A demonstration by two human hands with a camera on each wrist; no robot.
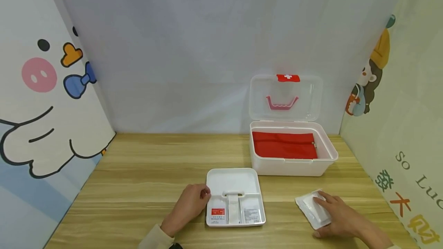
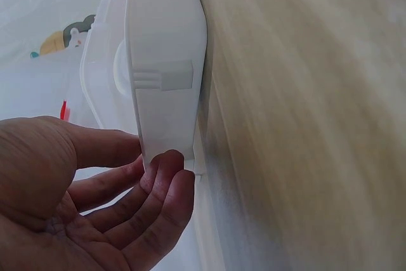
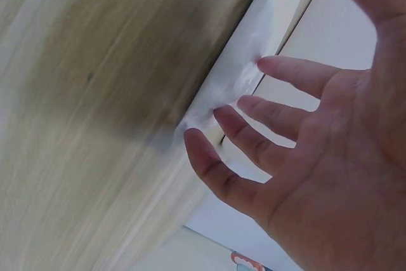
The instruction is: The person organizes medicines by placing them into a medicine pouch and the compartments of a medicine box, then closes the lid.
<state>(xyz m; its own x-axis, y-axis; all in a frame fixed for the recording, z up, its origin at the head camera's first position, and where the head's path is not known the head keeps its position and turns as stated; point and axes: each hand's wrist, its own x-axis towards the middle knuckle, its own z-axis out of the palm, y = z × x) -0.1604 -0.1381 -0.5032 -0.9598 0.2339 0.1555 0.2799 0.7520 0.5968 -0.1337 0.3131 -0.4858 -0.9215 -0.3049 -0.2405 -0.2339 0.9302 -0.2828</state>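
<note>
My left hand [image 1: 193,202] pinches the left wall of a white divided tray [image 1: 232,180]; in the left wrist view the thumb meets the rim and the fingertips touch the outer wall [image 2: 166,118]. Small flat packets lie in the tray's near compartments, one with a red label [image 1: 217,211], one with grey print [image 1: 252,215]. A white strip [image 1: 233,208] lies between them. On the table to the right, my right hand [image 1: 340,216] rests its spread fingers on a flat white plastic packet [image 1: 313,210]. The right wrist view shows the fingertips touching that packet [image 3: 222,87].
A white first-aid box [image 1: 287,167] stands at the back right, its clear lid [image 1: 285,87] raised and showing a pink handle. Inside sits a red zipped pouch [image 1: 283,145]. Printed curtains border the wooden table [image 1: 145,168] on both sides.
</note>
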